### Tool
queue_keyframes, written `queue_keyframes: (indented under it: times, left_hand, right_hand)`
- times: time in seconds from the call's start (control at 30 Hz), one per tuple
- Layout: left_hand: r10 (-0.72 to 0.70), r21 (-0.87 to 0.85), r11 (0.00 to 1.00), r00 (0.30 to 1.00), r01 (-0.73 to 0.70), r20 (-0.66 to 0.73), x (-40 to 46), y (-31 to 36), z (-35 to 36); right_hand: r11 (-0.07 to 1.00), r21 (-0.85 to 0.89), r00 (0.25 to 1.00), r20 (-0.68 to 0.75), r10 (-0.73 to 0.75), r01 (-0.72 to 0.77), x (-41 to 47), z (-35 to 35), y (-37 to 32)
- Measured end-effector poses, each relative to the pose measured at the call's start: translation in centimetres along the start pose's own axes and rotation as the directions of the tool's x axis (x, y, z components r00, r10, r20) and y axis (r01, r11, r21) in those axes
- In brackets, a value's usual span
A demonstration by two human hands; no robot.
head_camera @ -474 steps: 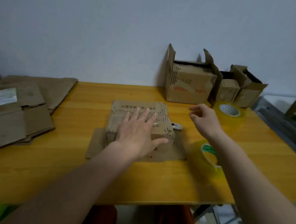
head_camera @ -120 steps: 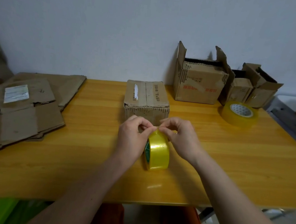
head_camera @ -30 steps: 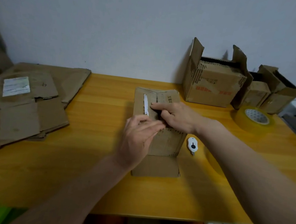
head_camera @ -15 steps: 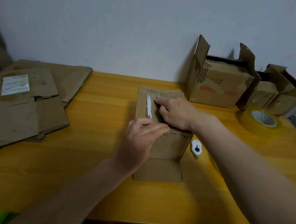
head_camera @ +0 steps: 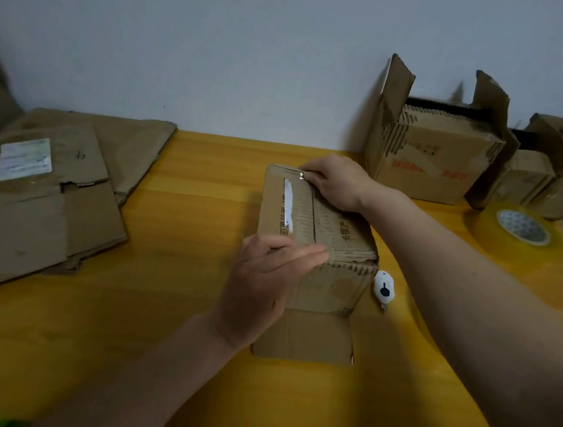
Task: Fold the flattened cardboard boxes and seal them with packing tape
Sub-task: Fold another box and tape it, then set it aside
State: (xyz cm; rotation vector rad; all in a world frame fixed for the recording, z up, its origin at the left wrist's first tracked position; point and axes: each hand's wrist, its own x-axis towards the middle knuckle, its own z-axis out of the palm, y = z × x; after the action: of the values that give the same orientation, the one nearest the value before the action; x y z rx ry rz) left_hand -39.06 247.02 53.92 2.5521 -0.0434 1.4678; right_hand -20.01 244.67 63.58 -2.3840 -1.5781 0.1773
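Fingers: right hand (head_camera: 336,182) is pinching clear tape at the far top edge of the brown corrugated cardboard box (head_camera: 317,241); left hand (head_camera: 266,280) is lying flat-fingered over the near top edge, frame centre.
Axis: the seam is running near-to-far between both hands.
Count: one box in hand, three open boxes (head_camera: 430,155) upper right, one yellow tape roll (head_camera: 516,229), one white cutter (head_camera: 384,288), one stack of flattened cardboard (head_camera: 45,190).

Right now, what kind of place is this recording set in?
Probably a small home or back-room packing station, not a warehouse: one yellow wooden table against a bare wall, a stack of flattened cardboard boxes, a tape roll, and both hands pressing on a box being sealed.
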Motion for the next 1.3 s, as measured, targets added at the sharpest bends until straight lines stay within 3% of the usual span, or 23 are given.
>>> queue_keyframes:
  times: [0.07,0.2,0.33,0.5,0.63,0.73,0.87,1.0,1.1,1.2,1.3]
  left_hand:
    - [0.013,-0.009,1.000,1.000,-0.013,-0.014,0.0,-0.2,0.1]
    - [0.017,-0.030,0.999,1.000,-0.017,-0.020,-0.1,-0.4,0.2]
    - [0.006,-0.033,0.999,1.000,-0.006,0.013,-0.1,-0.2,0.1]
    - [-0.135,0.076,0.988,0.991,0.136,-0.016,0.6,1.1,0.4]
    - [-0.138,0.080,0.987,0.990,0.141,-0.041,0.7,1.4,0.4]
    - [-0.147,0.041,0.988,0.988,0.149,-0.041,0.7,1.5,0.3]
    - [-0.135,0.031,0.990,0.991,0.135,0.015,1.0,1.6,-0.2]
    - [-0.130,0.158,0.980,0.991,0.125,0.020,1.7,2.8,-0.6]
    - [-0.039,0.087,0.995,0.999,0.040,-0.005,2.1,5.6,-0.5]
    - [0.091,-0.079,0.994,0.986,-0.080,0.139,0.6,8.2,1.4]
    - [-0.001,-0.160,0.984,0.898,0.080,0.441,-1.6,9.5,3.8]
  right_hand:
    - [0.999,-0.036,1.000,0.015,0.013,-0.012,0.5,0.1,0.3]
    - [0.996,0.061,0.996,0.072,0.060,-0.064,1.3,-0.3,1.0]
    - [0.992,-0.109,0.988,0.130,0.078,-0.064,1.6,-0.2,0.1]
    - [0.991,-0.130,0.996,0.074,0.047,-0.037,0.4,0.0,-0.2]
    - [0.984,-0.173,0.997,0.054,0.049,-0.038,-3.0,0.6,0.9]
    - [0.990,0.033,0.989,0.050,0.138,-0.140,-5.6,0.9,1.2]
    - [0.890,0.425,0.976,-0.055,0.211,-0.168,-9.5,0.1,1.4]
    - [0.881,0.424,0.954,-0.105,0.280,-0.212,-13.6,-0.2,2.9]
    - [0.881,0.393,0.936,-0.116,0.331,-0.263,-16.2,-0.2,4.4]
    - [0.882,0.351,0.913,-0.141,0.382,-0.315,-18.9,0.1,6.2]
    - [0.878,0.292,0.889,-0.148,0.434,-0.380,-21.9,0.9,7.8]
